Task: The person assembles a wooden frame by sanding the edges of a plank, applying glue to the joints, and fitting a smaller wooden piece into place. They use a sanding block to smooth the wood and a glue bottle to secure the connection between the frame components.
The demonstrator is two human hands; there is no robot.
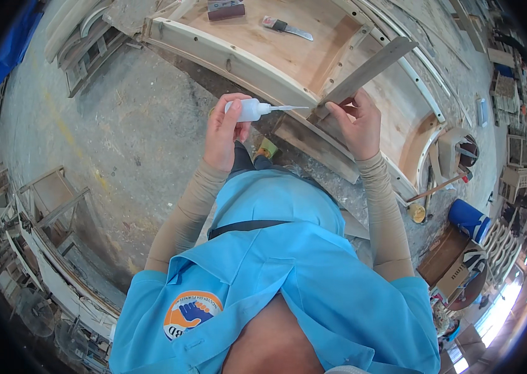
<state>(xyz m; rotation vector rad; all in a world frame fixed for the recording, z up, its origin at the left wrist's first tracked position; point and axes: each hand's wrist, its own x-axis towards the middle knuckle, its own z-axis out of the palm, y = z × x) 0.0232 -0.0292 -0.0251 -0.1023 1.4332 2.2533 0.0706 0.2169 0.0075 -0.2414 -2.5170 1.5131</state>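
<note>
In my left hand is a small white squeeze bottle, tipped on its side. Its long thin nozzle points right, toward the near end of a grey-brown wooden strip. My right hand grips that near end between thumb and fingers, while the strip's far end slants up and away. Below the strip is a large curved frame of pale wood with a panel inside and holes along its rails. The nozzle tip comes close to the strip; I cannot tell whether they touch.
A putty knife and a reddish-brown block lie on the frame's panel. Curved wooden parts rest on the floor at the far left. To the right are a yellow cup, a blue container and a cardboard box.
</note>
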